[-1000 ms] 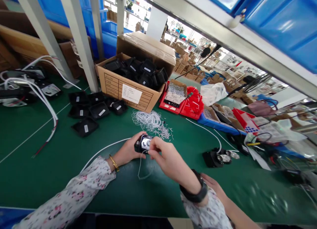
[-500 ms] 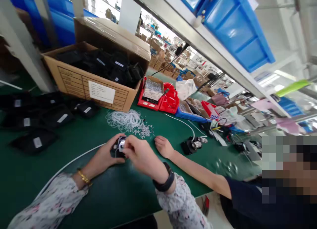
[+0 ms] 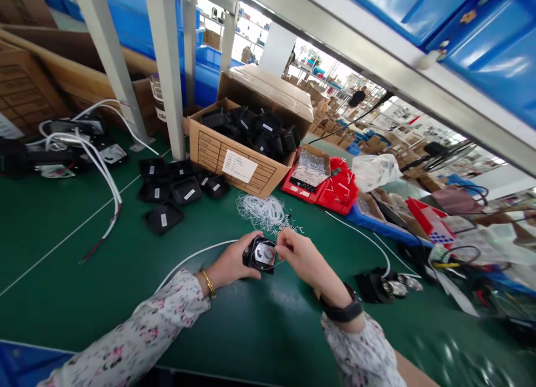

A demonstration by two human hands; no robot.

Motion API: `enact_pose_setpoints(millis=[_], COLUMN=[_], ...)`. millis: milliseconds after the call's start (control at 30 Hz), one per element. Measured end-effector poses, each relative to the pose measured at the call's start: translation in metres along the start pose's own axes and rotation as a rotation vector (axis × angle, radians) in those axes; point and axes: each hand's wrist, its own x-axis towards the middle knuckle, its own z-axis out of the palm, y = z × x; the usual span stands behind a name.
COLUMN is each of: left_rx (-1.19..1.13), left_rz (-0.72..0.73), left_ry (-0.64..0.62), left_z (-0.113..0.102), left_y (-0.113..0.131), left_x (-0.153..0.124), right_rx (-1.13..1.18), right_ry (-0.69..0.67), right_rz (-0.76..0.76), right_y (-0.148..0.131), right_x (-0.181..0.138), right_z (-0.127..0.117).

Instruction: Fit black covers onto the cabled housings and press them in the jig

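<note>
My left hand (image 3: pixel 231 261) grips a small black box-shaped part (image 3: pixel 260 254) with a round silvery face, held just above the green table (image 3: pixel 84 275). My right hand (image 3: pixel 299 254) is closed in a pinch at the part's right edge; what its fingertips hold is too small to make out. A white cable (image 3: pixel 190 257) runs from under my left hand toward the left. Just behind the hands lies a heap of thin white ties (image 3: pixel 262 210) with small white bits scattered beside it.
An open cardboard box (image 3: pixel 234 155) full of black parts stands behind, with several black parts (image 3: pixel 173 190) laid out to its left. Red trays (image 3: pixel 320 180) sit to its right. Another black part with metal pieces (image 3: pixel 383 285) lies at the right. Wired units (image 3: pixel 69 147) lie far left.
The view swung right and back again. A second person's arm that lay on the table half a second ago is out of view. My hands stay on the black part.
</note>
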Motion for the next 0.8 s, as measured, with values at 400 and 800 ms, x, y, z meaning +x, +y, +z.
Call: enact_pose_setpoints(millis=[400, 800], left_rx=[0.029, -0.123], left_rz=[-0.016, -0.034], left_ry=[0.03, 0.049], left_z=[0.006, 0.008], left_y=[0.003, -0.003], left_x=[-0.007, -0.004], right_rx=[-0.184, -0.433], right_ry=[-0.016, -0.04], right_rz=[-0.114, -0.117], right_y=[0.008, -0.005], right_x=[0.039, 0.046], right_z=[0.005, 0.015])
